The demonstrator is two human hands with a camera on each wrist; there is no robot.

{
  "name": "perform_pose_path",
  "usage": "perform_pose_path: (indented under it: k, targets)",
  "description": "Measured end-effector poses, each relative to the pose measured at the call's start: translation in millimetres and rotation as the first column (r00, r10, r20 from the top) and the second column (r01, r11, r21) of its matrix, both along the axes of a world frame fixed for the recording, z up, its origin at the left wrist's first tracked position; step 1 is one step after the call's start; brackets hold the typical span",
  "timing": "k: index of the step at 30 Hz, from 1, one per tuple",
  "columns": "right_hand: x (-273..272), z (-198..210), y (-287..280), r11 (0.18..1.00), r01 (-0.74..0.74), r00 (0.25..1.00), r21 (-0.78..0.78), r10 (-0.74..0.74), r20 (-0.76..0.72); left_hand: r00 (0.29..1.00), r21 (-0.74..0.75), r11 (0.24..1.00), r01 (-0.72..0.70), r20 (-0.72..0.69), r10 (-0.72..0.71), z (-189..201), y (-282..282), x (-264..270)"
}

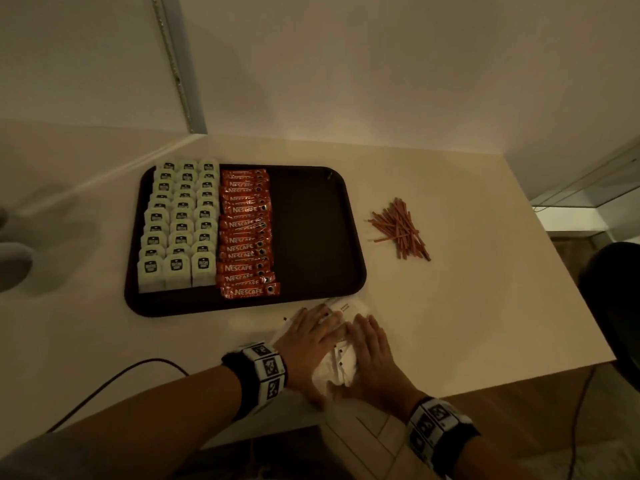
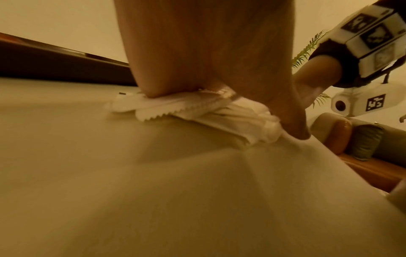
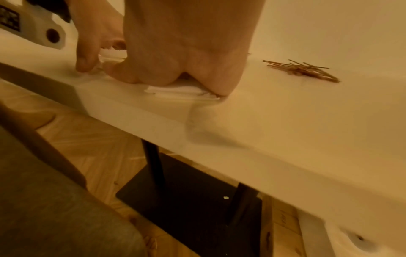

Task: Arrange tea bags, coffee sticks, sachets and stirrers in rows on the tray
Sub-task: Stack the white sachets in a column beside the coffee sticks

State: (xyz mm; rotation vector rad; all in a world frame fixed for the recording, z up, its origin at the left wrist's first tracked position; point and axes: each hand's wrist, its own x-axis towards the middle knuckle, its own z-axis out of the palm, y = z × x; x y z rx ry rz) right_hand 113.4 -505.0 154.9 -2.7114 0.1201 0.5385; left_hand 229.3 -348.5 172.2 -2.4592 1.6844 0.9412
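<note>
A dark tray (image 1: 311, 230) holds three columns of pale tea bags (image 1: 180, 226) at its left and one column of orange coffee sticks (image 1: 246, 233) beside them; its right part is bare. Brown stirrers (image 1: 401, 230) (image 3: 301, 69) lie in a loose heap on the table right of the tray. White sachets (image 1: 337, 367) (image 2: 197, 111) (image 3: 182, 90) lie piled just in front of the tray. My left hand (image 1: 311, 336) (image 2: 208, 52) and right hand (image 1: 372, 362) (image 3: 186, 43) lie flat side by side on that pile, fingers straight, pressing it against the table.
The white table (image 1: 467, 306) ends close behind my wrists and at the right. A dark cable (image 1: 114, 379) runs over its front left. A grey object (image 1: 14, 261) sits at the far left. A dark chair (image 1: 613, 306) stands off the right edge.
</note>
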Motion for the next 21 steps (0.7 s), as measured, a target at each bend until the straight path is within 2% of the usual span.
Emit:
perform_pose_path:
  k: [5,15,18,21]
  targets:
    - [19.8,9.4,39.0,0.993,-0.121,0.988,-0.002,0.120,-0.098,0.999,0.000,1.000,-0.027,-0.019,0.027,-4.3,48.9,14.5]
    - [58.2,6.0,117.3,0.980,-0.195,0.978,0.048,0.198,-0.062,0.976,-0.020,0.978,-0.206,-0.074,0.204,-4.1,142.2,29.9]
    - [69.9,14.3,121.8,0.969,-0.231,0.968,0.086,0.238,-0.076,0.971,-0.025,0.973,-0.229,-0.080,0.226,-5.9,159.7,33.0]
    - [81.2,28.8,110.2,0.970,-0.189,0.973,0.154,0.206,-0.104,0.960,-0.055,0.960,-0.273,-0.077,0.269,-6.0,166.5,35.8]
